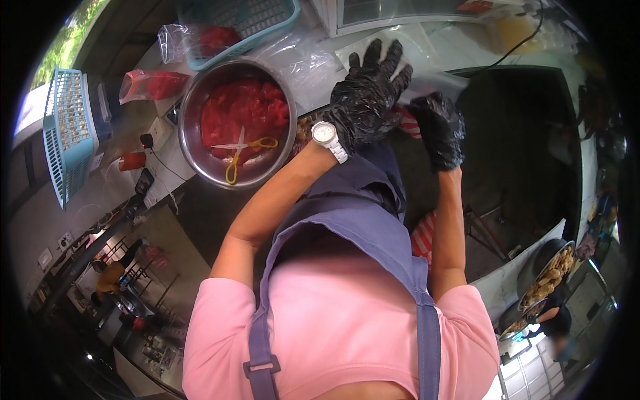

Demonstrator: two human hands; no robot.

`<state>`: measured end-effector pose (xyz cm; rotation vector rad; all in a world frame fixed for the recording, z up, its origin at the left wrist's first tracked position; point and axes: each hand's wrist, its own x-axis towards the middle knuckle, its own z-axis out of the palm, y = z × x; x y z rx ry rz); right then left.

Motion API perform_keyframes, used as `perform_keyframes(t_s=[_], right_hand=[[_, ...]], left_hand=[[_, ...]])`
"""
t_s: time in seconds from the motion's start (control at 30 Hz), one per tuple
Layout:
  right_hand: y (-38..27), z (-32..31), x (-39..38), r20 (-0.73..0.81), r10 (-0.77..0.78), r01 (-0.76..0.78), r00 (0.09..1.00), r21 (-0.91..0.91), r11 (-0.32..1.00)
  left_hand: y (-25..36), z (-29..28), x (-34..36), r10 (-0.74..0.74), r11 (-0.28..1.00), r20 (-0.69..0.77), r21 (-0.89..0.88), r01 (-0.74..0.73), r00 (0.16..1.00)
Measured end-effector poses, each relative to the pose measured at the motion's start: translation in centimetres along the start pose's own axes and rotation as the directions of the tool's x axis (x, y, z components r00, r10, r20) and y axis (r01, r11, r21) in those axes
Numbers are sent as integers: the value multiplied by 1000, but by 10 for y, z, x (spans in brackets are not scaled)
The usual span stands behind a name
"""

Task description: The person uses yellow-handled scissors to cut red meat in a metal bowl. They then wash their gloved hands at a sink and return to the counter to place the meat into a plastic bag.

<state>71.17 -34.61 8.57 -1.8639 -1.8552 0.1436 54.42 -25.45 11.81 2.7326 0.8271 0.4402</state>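
Observation:
My left hand [370,100], in a black glove with a white watch at the wrist, lies spread over clear plastic on the counter. My right hand [438,130], also gloved in black, has its fingers curled at the edge of a clear plastic bag [440,85]; its fingertips are partly hidden. Left of my hands stands a steel bowl [189,137] of raw red meat [230,107]. Open scissors [268,142] with yellow handles rest on the meat.
Behind the bowl are a teal basket [267,32] and red-filled bags [157,85]. Another teal basket [70,140] stands far left. A cable [523,43] crosses the back right. Bowls of brown food [550,277] and a person [557,323] are lower right; another person [107,280] is lower left.

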Motion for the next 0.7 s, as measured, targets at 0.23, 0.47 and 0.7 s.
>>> perform_keyframes(t_s=[0.23, 0.47, 0.7], right_hand=[[-24, -39, -27, 154, 79, -112, 985, 217, 970], [-37, -43, -32, 230, 274, -357, 934, 626, 693], [-37, -46, -29, 334, 181, -299, 925, 344, 890]], left_hand=[[8, 17, -35, 126, 832, 207, -555, 10, 970], [13, 5, -34, 3, 628, 431, -703, 334, 902], [19, 22, -35, -128, 785, 301, -551, 282, 945]])
